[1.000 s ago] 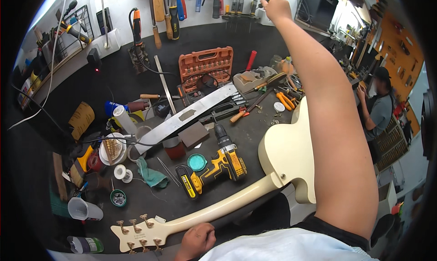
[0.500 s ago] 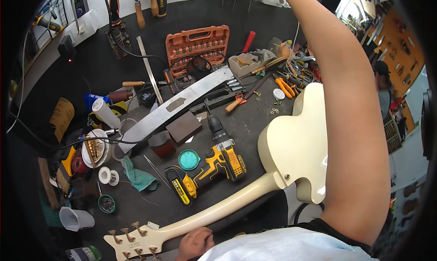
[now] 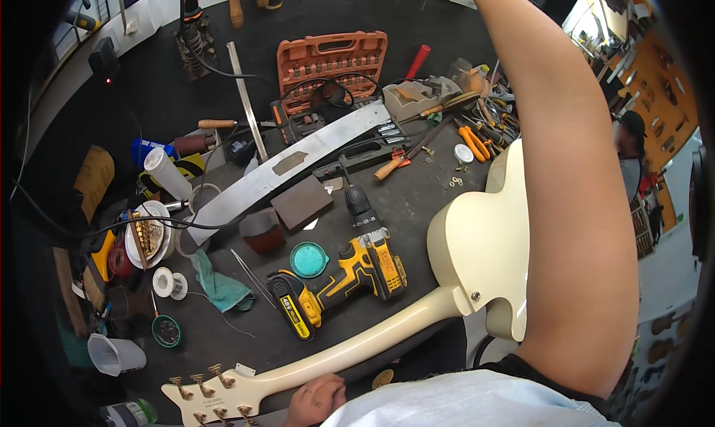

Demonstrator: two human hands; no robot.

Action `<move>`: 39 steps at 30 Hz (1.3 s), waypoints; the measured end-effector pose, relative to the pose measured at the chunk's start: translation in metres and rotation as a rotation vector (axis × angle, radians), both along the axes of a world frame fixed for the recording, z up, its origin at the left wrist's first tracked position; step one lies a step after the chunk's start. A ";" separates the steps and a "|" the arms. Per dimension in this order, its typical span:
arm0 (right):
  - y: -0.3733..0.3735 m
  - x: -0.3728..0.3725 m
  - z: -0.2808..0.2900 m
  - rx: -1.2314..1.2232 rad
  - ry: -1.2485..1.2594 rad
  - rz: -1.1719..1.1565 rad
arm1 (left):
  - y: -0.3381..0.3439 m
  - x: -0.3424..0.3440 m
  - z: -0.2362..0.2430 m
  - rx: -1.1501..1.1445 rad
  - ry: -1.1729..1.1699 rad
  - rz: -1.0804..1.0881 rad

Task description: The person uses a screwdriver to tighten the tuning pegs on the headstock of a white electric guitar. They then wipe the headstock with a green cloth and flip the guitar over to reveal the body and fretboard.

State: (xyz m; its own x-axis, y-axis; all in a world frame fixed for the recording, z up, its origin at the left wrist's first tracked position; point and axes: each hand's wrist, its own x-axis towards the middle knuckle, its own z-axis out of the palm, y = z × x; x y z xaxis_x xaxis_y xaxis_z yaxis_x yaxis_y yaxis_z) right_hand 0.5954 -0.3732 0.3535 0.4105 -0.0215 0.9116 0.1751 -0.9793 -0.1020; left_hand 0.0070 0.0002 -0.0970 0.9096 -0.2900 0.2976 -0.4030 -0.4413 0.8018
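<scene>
My left hand [image 3: 316,397] rests with curled fingers below the neck of a cream electric guitar [image 3: 469,233], close to it. The guitar lies face down, headstock at lower left. My right arm stretches up across the right side, over the guitar body; the hand itself is past the top edge. A yellow-and-black cordless drill [image 3: 357,271] lies left of the guitar body, beside a turquoise round lid [image 3: 307,260] and a brown block [image 3: 302,201].
A long metal bar [image 3: 238,192] crosses the bench below an orange socket case [image 3: 331,62]. Pliers [image 3: 473,142], a white spool [image 3: 165,283], a green cloth [image 3: 220,285], a clear cup [image 3: 115,355] and cables surround them. A person [image 3: 628,148] is partly visible at the right.
My right hand, earlier in view at the top among the wall tools, has left the frame. The view has tilted down, so bench items sit higher in it.
</scene>
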 end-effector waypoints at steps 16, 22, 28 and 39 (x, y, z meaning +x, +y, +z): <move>-0.099 0.083 0.000 -0.116 0.322 0.250 | 0.014 -0.021 -0.035 -0.041 0.095 0.096; -0.088 -0.039 -0.029 -0.371 0.425 0.159 | -0.016 0.007 0.064 0.162 -0.055 0.084; -0.216 -0.139 -0.101 -0.161 0.590 -0.045 | -0.015 0.016 0.062 0.191 -0.105 0.023; -0.247 -0.107 -0.245 -0.433 1.531 -0.452 | -0.003 0.003 0.037 0.175 -0.043 0.086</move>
